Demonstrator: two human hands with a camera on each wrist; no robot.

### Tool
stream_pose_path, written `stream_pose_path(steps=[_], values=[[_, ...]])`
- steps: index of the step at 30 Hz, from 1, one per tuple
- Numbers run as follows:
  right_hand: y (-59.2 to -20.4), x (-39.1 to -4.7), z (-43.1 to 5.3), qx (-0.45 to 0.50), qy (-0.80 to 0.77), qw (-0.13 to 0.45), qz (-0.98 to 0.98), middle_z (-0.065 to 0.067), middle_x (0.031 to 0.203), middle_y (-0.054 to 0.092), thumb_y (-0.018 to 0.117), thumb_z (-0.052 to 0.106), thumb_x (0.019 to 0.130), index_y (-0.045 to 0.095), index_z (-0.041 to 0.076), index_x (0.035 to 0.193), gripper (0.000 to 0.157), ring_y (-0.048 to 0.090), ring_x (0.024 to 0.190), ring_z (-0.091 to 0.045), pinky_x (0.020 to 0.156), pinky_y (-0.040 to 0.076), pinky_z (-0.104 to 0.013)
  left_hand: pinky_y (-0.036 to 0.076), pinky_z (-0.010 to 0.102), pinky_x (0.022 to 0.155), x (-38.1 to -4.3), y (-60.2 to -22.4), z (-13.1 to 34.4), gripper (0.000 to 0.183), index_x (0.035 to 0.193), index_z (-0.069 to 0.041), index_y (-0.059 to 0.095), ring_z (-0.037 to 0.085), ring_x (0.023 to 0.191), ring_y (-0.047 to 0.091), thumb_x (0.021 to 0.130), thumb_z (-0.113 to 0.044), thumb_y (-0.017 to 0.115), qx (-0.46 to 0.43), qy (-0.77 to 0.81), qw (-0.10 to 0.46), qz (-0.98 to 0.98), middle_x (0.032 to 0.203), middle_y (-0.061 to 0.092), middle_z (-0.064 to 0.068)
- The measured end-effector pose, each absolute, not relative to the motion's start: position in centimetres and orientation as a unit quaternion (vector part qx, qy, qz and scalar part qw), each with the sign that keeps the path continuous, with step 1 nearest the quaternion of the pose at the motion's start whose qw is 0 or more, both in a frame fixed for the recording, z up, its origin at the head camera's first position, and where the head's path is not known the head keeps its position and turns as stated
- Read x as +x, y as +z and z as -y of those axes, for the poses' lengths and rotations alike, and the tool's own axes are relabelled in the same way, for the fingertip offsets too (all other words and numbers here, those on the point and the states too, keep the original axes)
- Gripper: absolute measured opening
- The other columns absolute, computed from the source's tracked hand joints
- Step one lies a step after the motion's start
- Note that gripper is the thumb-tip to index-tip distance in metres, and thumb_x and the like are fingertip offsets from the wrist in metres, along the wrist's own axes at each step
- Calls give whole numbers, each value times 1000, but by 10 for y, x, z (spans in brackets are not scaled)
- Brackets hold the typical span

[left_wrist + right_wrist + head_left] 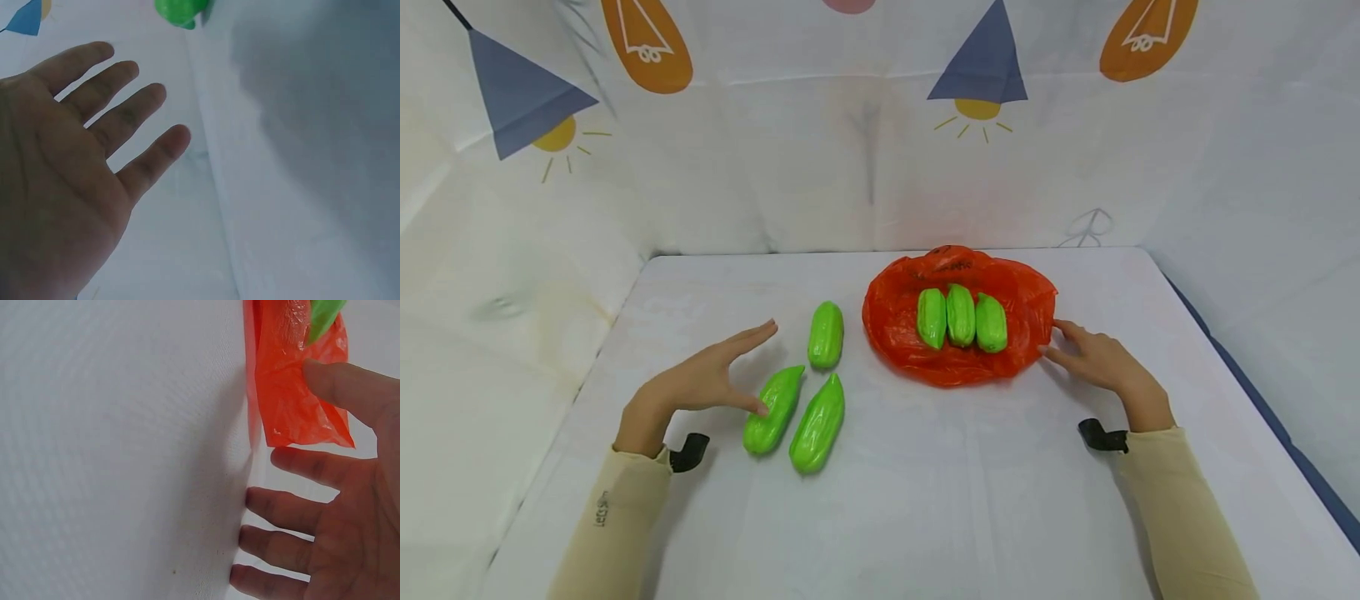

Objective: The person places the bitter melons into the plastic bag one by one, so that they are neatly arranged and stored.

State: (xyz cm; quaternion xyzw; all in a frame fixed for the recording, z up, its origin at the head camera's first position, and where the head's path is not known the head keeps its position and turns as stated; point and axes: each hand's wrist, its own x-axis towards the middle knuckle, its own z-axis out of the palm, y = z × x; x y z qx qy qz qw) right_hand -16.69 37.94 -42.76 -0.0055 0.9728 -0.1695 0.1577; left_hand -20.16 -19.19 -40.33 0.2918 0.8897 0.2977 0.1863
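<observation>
In the head view my left hand (700,383) is spread above the table, thumb tip overlapping a glossy green toy vegetable (767,421), long and pointed at one end. Its fingers are extended and nothing is in its grasp; the left wrist view shows the bare palm (56,175). Two similar vegetables lie close by, one nearer (816,429) and one farther back (826,335). On the right, a crumpled red plastic bag (895,358) lies flat with three green vegetables (960,317) side by side on it. My right hand (1097,358) has thumb and forefinger tips at the bag's right edge, fingers straight and apart.
A white cloth covers the table (925,500). Behind it hangs a white curtain (790,167) printed with lamps and bulbs, and more white fabric stands at both sides. Each wrist carries a black strap piece (689,452).
</observation>
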Motion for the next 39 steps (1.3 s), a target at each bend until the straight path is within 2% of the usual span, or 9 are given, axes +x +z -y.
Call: stream_pose_path(steps=[7, 13, 18, 27, 36, 39], values=[[-426, -167, -379, -7, -169, 156, -973, -33, 149, 35, 45, 64, 94, 25, 4, 153, 87, 40, 128, -54, 99, 38, -70, 19, 63, 116, -183, -422, 200, 123, 158, -13, 20, 40, 150, 14, 63, -49, 88, 297, 310, 236, -872, 164, 16, 10], [-425, -166, -380, -11, -167, 155, -974, -34, 148, 35, 46, 62, 95, 27, 3, 152, 84, 41, 127, -55, 98, 39, -70, 23, 60, 116, -178, -431, 203, 113, 157, -16, 23, 37, 149, 20, 68, -52, 83, 316, 316, 217, -868, 163, 24, 7], [-426, -167, -380, -14, -166, 152, -974, -34, 148, 36, 46, 61, 95, 27, 3, 152, 84, 42, 127, -55, 98, 39, -70, 25, 62, 114, -175, -432, 204, 104, 156, -16, 27, 39, 147, 24, 74, -51, 81, 313, 320, 210, -869, 161, 28, 8], [-426, -166, -380, -10, -170, 153, -973, -34, 149, 35, 46, 61, 95, 26, 3, 153, 84, 41, 128, -54, 98, 39, -70, 27, 62, 113, -174, -436, 206, 101, 155, -14, 29, 40, 146, 27, 75, -49, 81, 313, 319, 197, -872, 159, 31, 10], [-427, -166, -379, -11, -170, 150, -974, -34, 149, 35, 47, 61, 95, 27, 3, 152, 84, 40, 129, -54, 99, 38, -70, 26, 62, 114, -173, -438, 207, 115, 156, -14, 26, 40, 146, 25, 65, -48, 88, 310, 326, 205, -869, 160, 30, 11], [-427, -166, -380, -10, -168, 152, -974, -34, 148, 35, 46, 61, 95, 27, 3, 152, 84, 40, 128, -54, 99, 39, -70, 26, 61, 113, -173, -438, 207, 117, 156, -13, 26, 40, 146, 25, 64, -48, 88, 315, 323, 204, -869, 160, 29, 10]])
